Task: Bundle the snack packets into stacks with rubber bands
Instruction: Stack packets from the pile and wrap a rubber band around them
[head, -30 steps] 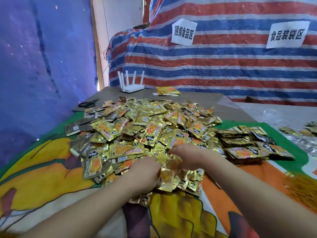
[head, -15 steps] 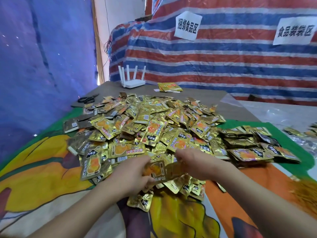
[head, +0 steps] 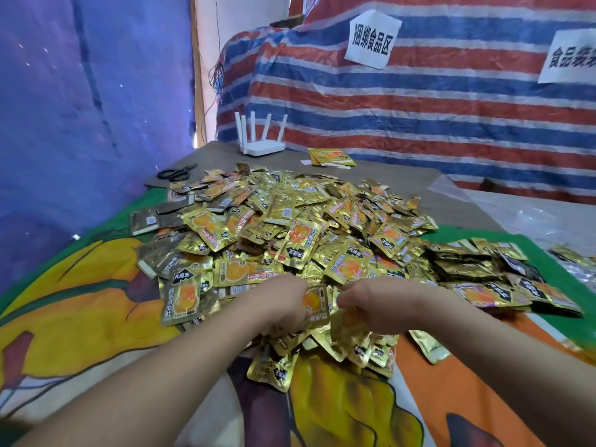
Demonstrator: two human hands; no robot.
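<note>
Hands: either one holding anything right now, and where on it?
Both. The left hand and right hand grip a few gold snack packets between them, one hand on each side edge. How many packets cannot be told.

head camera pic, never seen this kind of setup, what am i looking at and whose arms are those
There is no machine here. The picture comes from a wide-angle camera worn on a person's head, looking forward and down, so the two bare arms are that person's own. The left hand and right hand meet at the near edge of a big heap of gold foil snack packets and together hold a few packets between them. The heap lies on a colourful printed cloth. At the right sit packets already gathered into stacks. Farther back are black scissors and a white router with upright antennas, before a striped tarp.
</note>
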